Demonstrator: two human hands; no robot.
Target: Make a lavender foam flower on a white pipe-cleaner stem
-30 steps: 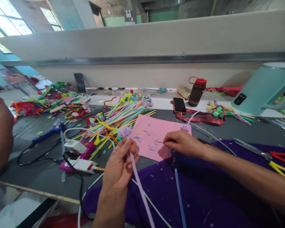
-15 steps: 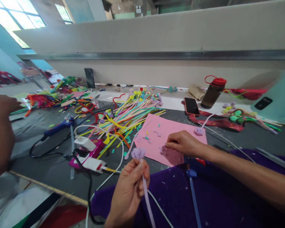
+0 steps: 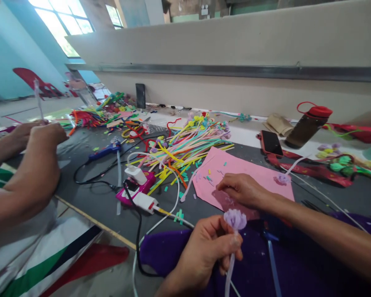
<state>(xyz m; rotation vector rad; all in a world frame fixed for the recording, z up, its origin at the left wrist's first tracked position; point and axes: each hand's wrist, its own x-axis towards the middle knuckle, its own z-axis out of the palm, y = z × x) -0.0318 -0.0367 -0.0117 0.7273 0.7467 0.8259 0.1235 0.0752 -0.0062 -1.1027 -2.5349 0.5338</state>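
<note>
My left hand [image 3: 208, 247] is closed round the stem of a lavender pipe-cleaner flower [image 3: 235, 218], its ruffled head standing above my thumb and fingertips. Over the front of a pink sheet [image 3: 250, 163] is my right hand [image 3: 243, 189], fingertips pinched together and pointing down. Whatever it may be gripping is hidden or too small to name. Short cut snippets [image 3: 209, 179] lie on the sheet beside it. A second lavender flower [image 3: 282, 178] rests at the sheet's right edge. Below my right wrist, a blue glue gun with a glue stick [image 3: 273, 268] lies against purple cloth.
Pipe-cleaner stems and flowers [image 3: 194, 142] are heaped mid-table. A magenta power strip [image 3: 142, 192], cables and another blue glue gun [image 3: 105, 150] are to the left. Rightward are a phone [image 3: 271, 143], a red lanyard [image 3: 312, 165] and a bottle [image 3: 307, 128]. A co-worker's arms [image 3: 40, 152] reach in at left.
My view has turned left, bringing more of the co-worker into sight. My left hand has moved the flower rightward, closer to my right hand, which stays pinched over the pink sheet.
</note>
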